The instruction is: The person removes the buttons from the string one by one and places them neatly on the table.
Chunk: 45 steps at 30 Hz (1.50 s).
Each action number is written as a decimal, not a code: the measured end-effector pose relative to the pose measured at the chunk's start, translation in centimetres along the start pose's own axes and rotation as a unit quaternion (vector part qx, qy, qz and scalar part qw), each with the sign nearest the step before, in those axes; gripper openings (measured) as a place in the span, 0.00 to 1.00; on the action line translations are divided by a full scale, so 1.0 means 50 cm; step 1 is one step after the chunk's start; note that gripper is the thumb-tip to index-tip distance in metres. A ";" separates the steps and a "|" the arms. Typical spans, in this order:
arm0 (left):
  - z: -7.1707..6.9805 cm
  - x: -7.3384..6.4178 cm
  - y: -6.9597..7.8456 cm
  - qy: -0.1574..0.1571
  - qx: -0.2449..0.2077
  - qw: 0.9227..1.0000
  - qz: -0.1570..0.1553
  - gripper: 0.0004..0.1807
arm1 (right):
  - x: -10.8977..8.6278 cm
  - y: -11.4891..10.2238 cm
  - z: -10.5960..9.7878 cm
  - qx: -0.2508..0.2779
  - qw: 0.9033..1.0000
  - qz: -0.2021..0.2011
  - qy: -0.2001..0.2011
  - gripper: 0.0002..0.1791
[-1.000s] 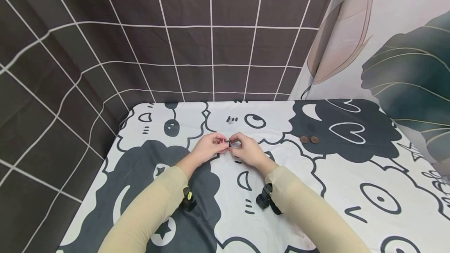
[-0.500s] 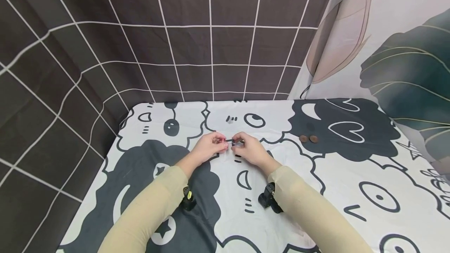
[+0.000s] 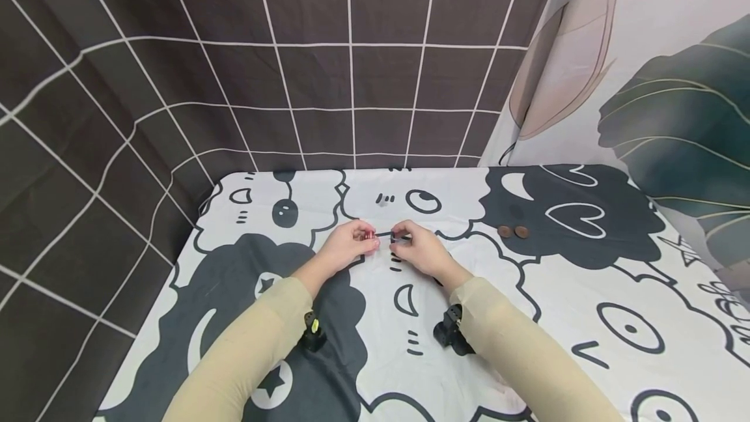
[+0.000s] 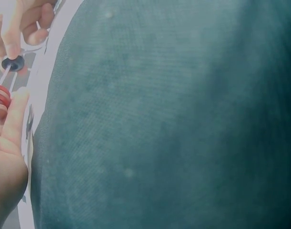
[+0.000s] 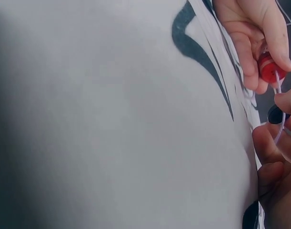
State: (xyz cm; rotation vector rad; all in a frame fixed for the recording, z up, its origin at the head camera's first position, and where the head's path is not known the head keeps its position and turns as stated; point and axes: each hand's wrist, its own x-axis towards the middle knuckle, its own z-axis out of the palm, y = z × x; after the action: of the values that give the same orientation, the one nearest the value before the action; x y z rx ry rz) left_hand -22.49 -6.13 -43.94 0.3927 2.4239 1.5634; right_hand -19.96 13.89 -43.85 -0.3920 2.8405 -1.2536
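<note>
My left hand (image 3: 344, 246) pinches a small stack of red and pinkish buttons (image 4: 1, 98) between thumb and fingers. A pale string (image 5: 277, 82) comes out of the face of the red button (image 5: 270, 68). Just to the right, my right hand (image 3: 423, 251) holds a dark button (image 4: 13, 63) in its fingertips, with the string running through it. Between the two hands is a short gap, spanned by the string in both wrist views. The string's far end is partly hidden by the right fingers.
Two brown buttons (image 3: 512, 232) lie side by side on the patterned cloth (image 3: 457, 344), right of the hands. A dark curtain with white grid lines (image 3: 310, 77) hangs behind and at the left. A leaf-print curtain (image 3: 674, 116) hangs at the right.
My right hand has moved slightly right with the dark button, away from the left hand, so the gap between them has widened. The left hand keeps its place.
</note>
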 end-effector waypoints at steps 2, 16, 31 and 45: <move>0.000 0.001 -0.001 0.003 0.008 1.000 0.001 0.15 | 0.000 0.002 -0.003 -0.004 1.000 -0.002 0.002 0.17; -0.001 0.001 -0.005 0.009 0.019 1.000 -0.004 0.15 | -0.007 0.008 -0.020 0.005 1.000 0.003 -0.006 0.19; -0.002 0.003 -0.006 0.017 0.033 0.999 -0.004 0.15 | -0.011 0.018 -0.033 -0.009 1.000 0.002 0.018 0.18; -0.002 0.002 -0.007 0.013 0.008 1.000 0.002 0.15 | -0.013 0.030 -0.044 -0.010 1.000 0.024 0.017 0.19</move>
State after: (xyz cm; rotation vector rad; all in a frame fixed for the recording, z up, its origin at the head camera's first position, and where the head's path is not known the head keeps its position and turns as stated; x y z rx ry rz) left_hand -22.64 -6.34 -44.21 0.3823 2.4573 1.5609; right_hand -19.92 16.61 -43.48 -0.3041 2.8748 -1.2368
